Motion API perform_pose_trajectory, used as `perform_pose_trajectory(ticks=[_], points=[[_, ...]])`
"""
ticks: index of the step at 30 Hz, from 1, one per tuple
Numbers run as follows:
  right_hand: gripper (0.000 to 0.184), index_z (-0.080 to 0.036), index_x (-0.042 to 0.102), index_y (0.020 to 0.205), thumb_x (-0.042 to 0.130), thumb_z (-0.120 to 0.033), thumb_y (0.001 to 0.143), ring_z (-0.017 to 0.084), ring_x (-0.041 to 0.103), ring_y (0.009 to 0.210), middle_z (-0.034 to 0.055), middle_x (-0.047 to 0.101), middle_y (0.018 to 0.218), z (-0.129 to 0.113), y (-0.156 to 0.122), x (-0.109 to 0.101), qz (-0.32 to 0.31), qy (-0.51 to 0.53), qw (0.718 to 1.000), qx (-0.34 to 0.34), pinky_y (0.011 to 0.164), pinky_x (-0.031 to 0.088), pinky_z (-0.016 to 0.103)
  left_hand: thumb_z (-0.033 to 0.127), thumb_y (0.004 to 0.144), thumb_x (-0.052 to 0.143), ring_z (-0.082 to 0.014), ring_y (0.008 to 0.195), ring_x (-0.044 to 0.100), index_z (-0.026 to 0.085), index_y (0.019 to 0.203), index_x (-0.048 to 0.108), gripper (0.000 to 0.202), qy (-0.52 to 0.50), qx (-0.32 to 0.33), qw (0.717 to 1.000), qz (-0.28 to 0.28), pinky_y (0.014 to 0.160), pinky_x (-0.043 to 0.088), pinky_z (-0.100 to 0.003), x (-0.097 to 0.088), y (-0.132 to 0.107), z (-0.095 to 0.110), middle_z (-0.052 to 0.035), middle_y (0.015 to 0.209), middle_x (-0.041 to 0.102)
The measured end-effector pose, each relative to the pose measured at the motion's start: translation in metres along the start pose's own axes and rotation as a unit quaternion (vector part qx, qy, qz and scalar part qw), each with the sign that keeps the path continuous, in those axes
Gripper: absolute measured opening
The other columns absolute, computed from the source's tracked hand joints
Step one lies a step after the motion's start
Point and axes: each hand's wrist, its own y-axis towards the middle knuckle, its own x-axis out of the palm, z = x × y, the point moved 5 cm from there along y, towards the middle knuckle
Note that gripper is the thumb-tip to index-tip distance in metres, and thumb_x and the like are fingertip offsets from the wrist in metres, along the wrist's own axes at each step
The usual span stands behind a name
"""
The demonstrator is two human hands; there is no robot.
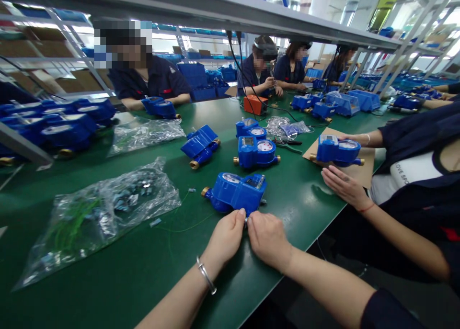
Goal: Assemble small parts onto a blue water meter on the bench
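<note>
Work on a blue meter (234, 195), set back from the worktop's (108, 281) near edge, is judged under way: a small shiny piece (246, 221) at its near side is pinched by the left hand (227, 233) and right hand (269, 238). What is finished or left cannot be told. "OVE" can be read on a white shirt (417, 168); the meter's writing cannot.

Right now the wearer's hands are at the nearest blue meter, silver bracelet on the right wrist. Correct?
Not quite: the head view shows the silver bracelet around the left wrist, not the right. The rest holds: left hand and right hand are at the nearest blue meter.
</note>
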Motion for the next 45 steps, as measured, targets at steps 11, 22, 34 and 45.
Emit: perform_pose_trajectory(ticks=[11,22,34,45], points=[[0.024,-0.022,0.038,0.067,0.029,-0.038,0.081,0.008,0.014,0.034,-0.0118,0.019,0.041,0.002,-0.011,0.034,0.027,0.313,0.908,0.278,0.033,0.016,0.020,0.044,0.088,0.036,-0.0158,0.052,0.043,0.020,0.058,0.048,0.041,0.060,-0.010,0.997,0.039,0.053,0.022,-0.027,-0.006,0.005,0.006,0.0000,0.057,0.052],[0.043,-0.020,0.053,0.104,0.045,-0.055,0.081,0.016,0.055,0.096,0.0069,0.059,0.108,0.067,0.039,-0.032,0.143,0.310,0.924,0.173,0.075,0.043,0.027,0.061,0.079,0.045,-0.0185,0.082,0.053,0.020,0.099,0.038,0.046,-0.205,-0.184,0.940,0.202,0.066,0.044,-0.029,-0.037,-0.005,-0.025,-0.0067,0.097,0.050],[0.047,-0.020,0.042,0.121,0.056,-0.041,0.081,0.020,0.053,0.108,0.0084,0.055,0.118,0.018,0.025,-0.009,0.035,0.326,0.945,0.008,0.096,0.039,0.037,0.044,0.072,0.068,-0.0201,0.074,0.063,0.018,0.109,0.046,0.050,-0.483,-0.195,0.847,0.104,0.063,0.053,-0.036,-0.028,-0.028,-0.015,-0.0122,0.102,0.059],[0.044,-0.022,0.040,0.129,0.048,-0.033,0.087,0.023,0.048,0.116,0.0089,0.049,0.128,-0.014,-0.016,-0.025,0.015,0.179,0.980,-0.082,0.100,0.039,0.041,0.027,0.074,0.067,-0.0182,0.066,0.064,0.020,0.110,0.044,0.043,-0.528,-0.181,0.822,0.113,0.063,0.055,-0.037,-0.024,-0.074,-0.021,-0.0052,0.085,0.064]])
